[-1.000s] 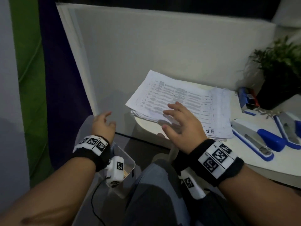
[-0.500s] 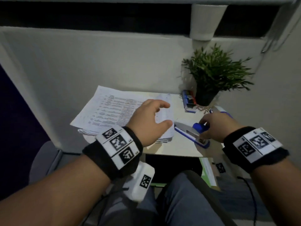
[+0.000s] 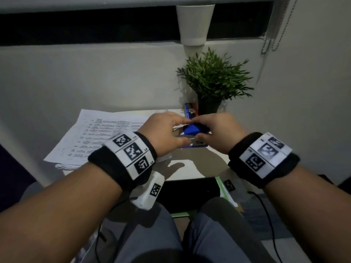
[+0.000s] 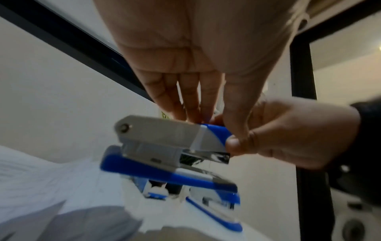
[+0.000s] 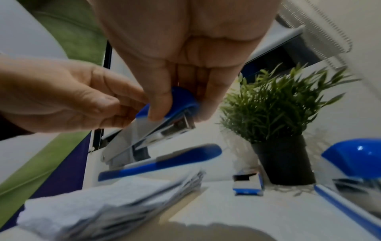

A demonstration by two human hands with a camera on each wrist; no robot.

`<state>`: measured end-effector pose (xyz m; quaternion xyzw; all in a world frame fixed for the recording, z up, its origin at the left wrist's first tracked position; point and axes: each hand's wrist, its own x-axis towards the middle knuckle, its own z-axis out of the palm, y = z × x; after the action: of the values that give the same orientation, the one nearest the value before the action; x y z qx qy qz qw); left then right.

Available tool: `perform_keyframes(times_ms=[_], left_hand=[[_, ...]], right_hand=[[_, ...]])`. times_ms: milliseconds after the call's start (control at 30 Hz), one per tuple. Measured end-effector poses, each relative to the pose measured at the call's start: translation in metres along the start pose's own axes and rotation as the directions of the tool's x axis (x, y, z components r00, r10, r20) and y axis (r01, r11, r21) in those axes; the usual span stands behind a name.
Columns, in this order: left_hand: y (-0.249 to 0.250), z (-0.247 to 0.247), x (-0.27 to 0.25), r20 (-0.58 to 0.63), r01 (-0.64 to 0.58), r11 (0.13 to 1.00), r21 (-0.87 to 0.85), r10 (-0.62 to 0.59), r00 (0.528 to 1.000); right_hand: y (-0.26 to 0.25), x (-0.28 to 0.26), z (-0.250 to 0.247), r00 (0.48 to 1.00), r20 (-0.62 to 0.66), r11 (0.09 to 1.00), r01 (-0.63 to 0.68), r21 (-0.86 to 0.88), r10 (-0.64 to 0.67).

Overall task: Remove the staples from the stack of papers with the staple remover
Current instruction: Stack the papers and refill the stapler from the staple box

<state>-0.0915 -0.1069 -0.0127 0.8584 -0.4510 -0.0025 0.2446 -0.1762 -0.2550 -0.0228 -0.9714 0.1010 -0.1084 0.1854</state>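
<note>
- Stapler point(image 3: 192, 131), blue and grey: held in the air above the small white table point(image 3: 190, 169), its top arm hinged up away from the blue base.
- Right hand point(image 3: 218, 132): thumb and fingers curled round the blue front end of the stapler's top arm.
- Left hand point(image 3: 164, 132): fingertips pinching the same top arm from the other side, touching the right hand.
- Stack of papers point(image 3: 98, 137): printed sheets lying flat on the left part of the table, below and left of the hands.
- Second stapler point(image 5: 350, 176): resting on the table at the right.
- Potted plant point(image 3: 212, 82): green, in a dark pot, at the table's back edge.
- Small blue box point(image 3: 190, 111): just left of the pot.
</note>
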Motion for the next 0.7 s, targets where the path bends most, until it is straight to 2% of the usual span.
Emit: perform_keyframes(times_ms=[100, 167, 300, 400, 500, 567, 700], left_hand=[[-0.002, 0.016, -0.004, 0.083, 0.005, 0.99, 0.142, -0.017, 0.996], [-0.003, 0.027, -0.004, 0.122, 0.025, 0.984, 0.175, -0.047, 0.991], [0.004, 0.049, 0.002, 0.202, -0.005, 0.979, 0.205, -0.037, 0.979], [0.01, 0.054, 0.013, 0.232, -0.021, 0.973, 0.23, -0.034, 0.972], [0.012, 0.057, 0.021, 0.208, 0.03, 0.983, 0.182, -0.068, 0.976], [0.012, 0.058, 0.024, 0.171, 0.059, 0.992, 0.116, -0.078, 0.982], [0.008, 0.058, 0.025, 0.121, 0.106, 0.993, -0.055, -0.099, 0.988]], right_hand=[[0.0, 0.002, 0.017, 0.991, 0.133, 0.999, 0.007, -0.049, -0.001], [0.003, -0.005, 0.024, 0.986, 0.165, 0.999, -0.032, -0.02, 0.034], [0.012, -0.022, 0.032, 0.994, 0.083, 0.992, -0.073, 0.107, 0.064], [0.027, -0.029, 0.036, 0.971, 0.011, 0.916, -0.228, 0.331, 0.237], [0.039, -0.031, 0.042, 0.914, 0.031, 0.804, -0.372, 0.464, 0.405], [0.044, -0.033, 0.051, 0.899, 0.047, 0.796, -0.41, 0.445, 0.436], [0.056, -0.033, 0.059, 0.877, 0.0, 0.797, -0.437, 0.417, 0.481]])
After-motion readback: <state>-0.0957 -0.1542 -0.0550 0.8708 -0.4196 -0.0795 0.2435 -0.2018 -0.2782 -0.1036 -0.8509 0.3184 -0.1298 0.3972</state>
